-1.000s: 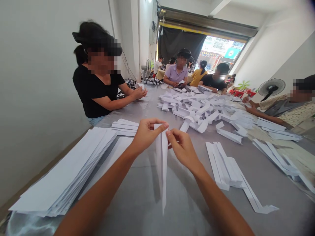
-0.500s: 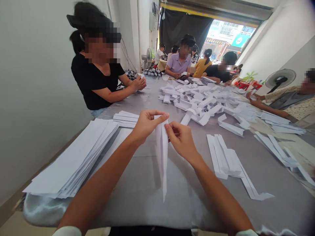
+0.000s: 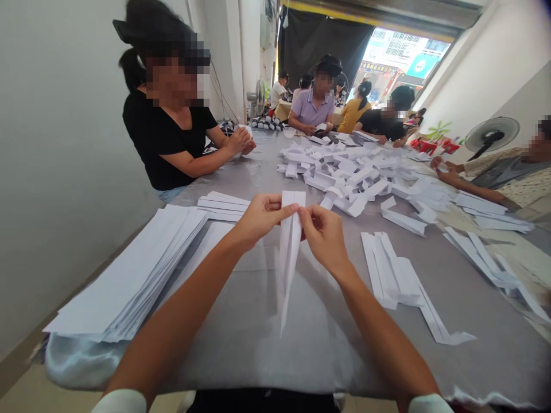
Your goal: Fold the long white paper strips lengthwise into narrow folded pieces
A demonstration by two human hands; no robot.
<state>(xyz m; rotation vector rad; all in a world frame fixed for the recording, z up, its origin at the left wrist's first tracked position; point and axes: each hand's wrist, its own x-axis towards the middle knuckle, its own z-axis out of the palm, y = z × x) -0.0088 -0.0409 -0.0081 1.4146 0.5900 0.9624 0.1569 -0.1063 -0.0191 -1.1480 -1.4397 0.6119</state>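
A folded strip of white paper (image 3: 289,258) hangs between my hands above the grey tablecloth, its narrow lower end pointing toward me. My left hand (image 3: 264,221) pinches it near the top, thumb across the front. On its right edge, my right hand (image 3: 322,235) grips the same strip between thumb and fingers. The upper end stands out above both thumbs, and some fingertips are hidden behind the paper. To the left lies a thick stack of flat white paper sheets (image 3: 133,269). Several folded paper strips (image 3: 391,275) rest to the right of my right hand.
A heap of folded white paper pieces (image 3: 344,172) covers the table's middle. More strips (image 3: 224,205) lie beyond my left forearm. A person in black (image 3: 172,132) sits at the left side; others sit at the far and right sides. A fan (image 3: 491,137) stands at the right.
Both hands have moved slightly right along the strip. More of its upper end now shows above my thumbs, and its front face is turned more toward me.
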